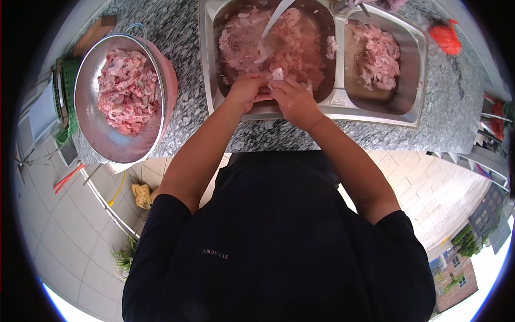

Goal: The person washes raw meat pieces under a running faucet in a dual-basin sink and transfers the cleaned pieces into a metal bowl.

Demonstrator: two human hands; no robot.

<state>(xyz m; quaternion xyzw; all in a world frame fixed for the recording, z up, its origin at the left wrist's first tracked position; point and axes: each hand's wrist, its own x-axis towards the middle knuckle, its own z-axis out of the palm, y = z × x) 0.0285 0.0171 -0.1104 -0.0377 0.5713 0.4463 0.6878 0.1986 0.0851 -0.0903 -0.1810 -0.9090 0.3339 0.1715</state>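
Over the near edge of the large basin of a steel sink (340, 76), my left hand (248, 91) and my right hand (297, 98) meet with a piece of raw meat (277, 74) between their fingers. Below them, many pieces of raw meat (245, 44) lie in cloudy pinkish water, and a stream of water (277, 16) runs in from the top. The smaller basin at the right holds a heap of pale raw meat (380, 56) in shallow water. The fingertips are partly hidden by the meat and by each other.
Left of the sink, a perforated steel colander (90, 120) of raw meat rests over a pinkish tub (171, 84) on the speckled stone counter (187, 80). The faucet base (341, 7) stands behind the divider. A red plastic bag (445, 39) lies on the counter at the right.
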